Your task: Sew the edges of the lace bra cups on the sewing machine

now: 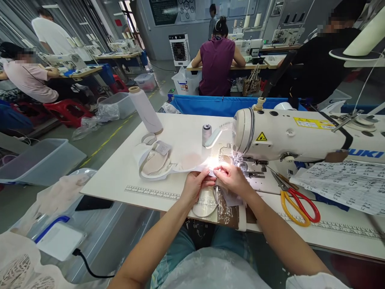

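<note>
A pale bra point(156, 162) with moulded cups lies across the white table, its right end running under the bright lamp of the sewing machine point(270, 132). My left hand point(198, 182) pinches the near edge of that end, fingers bent. Close beside it, my right hand point(230, 176) also pinches the fabric, just left of the machine's needle area. Glare washes out the cloth between the fingertips. Below my hands, a strap loop point(215, 194) hangs over a brown, thread-strewn strip at the table's front edge. A small paper tag point(163, 147) rests on the left cup.
Scissors point(297, 204) with red and yellow handles lie right of my hands, near handwritten sheets point(343, 184). A large thread cone point(146, 110) and a small spool point(206, 135) stand behind the bra. Plastic bins point(39, 160) are at the left; co-workers sit beyond the table.
</note>
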The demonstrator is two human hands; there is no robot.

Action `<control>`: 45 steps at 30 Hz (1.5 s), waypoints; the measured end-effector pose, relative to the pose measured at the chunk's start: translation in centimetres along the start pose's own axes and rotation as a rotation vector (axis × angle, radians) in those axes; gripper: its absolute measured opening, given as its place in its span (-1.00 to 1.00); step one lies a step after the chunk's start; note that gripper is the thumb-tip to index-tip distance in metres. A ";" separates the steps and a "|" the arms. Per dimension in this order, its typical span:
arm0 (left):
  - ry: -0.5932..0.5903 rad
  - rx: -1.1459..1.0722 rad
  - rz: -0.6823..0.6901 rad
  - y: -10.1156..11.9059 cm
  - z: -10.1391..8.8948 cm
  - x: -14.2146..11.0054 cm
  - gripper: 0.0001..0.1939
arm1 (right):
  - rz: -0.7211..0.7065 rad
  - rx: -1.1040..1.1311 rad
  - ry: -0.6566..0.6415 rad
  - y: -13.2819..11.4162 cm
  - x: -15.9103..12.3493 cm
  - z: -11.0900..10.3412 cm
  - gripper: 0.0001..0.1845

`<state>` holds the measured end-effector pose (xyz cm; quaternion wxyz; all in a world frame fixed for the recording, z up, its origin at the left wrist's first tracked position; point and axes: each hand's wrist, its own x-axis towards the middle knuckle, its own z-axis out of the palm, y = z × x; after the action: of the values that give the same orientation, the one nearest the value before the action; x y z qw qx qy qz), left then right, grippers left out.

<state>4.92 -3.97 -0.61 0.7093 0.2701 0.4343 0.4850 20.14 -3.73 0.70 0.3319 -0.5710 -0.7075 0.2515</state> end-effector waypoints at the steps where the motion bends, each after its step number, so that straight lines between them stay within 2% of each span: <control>1: -0.002 0.000 -0.001 0.0 0.0 0.1 -0.78 | 0.007 0.013 -0.007 0.0 0.1 0.0 -0.77; 8: -0.001 0.021 0.017 -0.3 0.0 0.2 -0.73 | 0.027 0.102 -0.045 0.1 0.2 -0.1 -0.71; 12: -0.011 0.060 0.041 -0.4 0.0 0.2 -0.70 | 0.043 0.135 -0.054 0.2 0.2 0.1 -0.75; 20: -0.024 0.053 0.048 -0.4 -0.1 0.1 -0.70 | 0.068 0.129 -0.057 0.2 0.2 -0.2 -0.70; 26: -0.015 0.031 0.047 -0.2 0.0 0.1 -0.70 | -0.051 -0.005 0.028 -0.5 -0.3 -0.4 -0.82; 35: -0.028 0.039 0.050 -0.4 0.0 0.1 -0.69 | -0.081 -0.052 0.045 0.0 -0.3 0.0 -0.80; 41: -0.027 0.033 0.048 -0.4 -0.1 0.1 -0.70 | -0.169 -0.148 0.086 -0.2 -0.5 0.3 -0.78; 45: -0.021 0.031 0.055 -0.5 -0.3 0.1 -0.70 | -0.040 0.060 0.046 0.0 -0.4 0.3 -0.74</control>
<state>4.94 -4.05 -1.22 0.6958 0.2980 0.4268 0.4948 19.97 -4.12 0.45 0.3701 -0.5522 -0.7031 0.2526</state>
